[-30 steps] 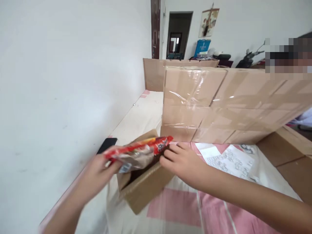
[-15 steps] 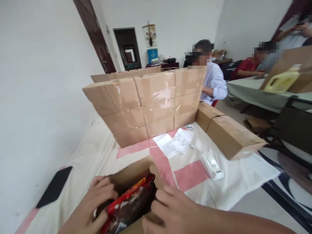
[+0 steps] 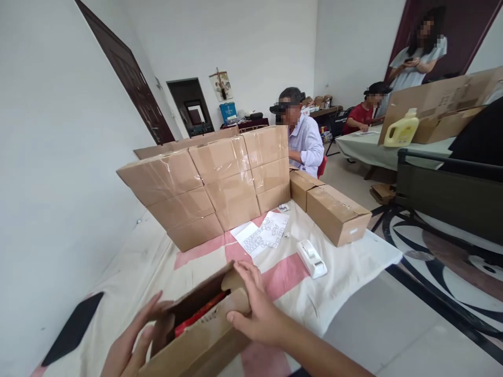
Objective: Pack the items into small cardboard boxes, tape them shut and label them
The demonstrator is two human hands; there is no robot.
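Note:
An open cardboard box lies in front of me at the bottom of the view, its top flaps raised. Inside it a red packet shows partly; the rest is hidden by the walls. At the box's left end, my left hand has its fingers stretched out and apart, next to the small end flap. My right hand grips the right end, thumb on the near side and fingers over the far edge.
Taped cardboard boxes form a wall across the table. A long box, printed papers and a white tape dispenser lie to the right. A black flat object is at left. A person sits behind the wall.
My view has swung right. Both hands have come out of the box opening to its ends. The near flap now stands up and covers more of the red packet.

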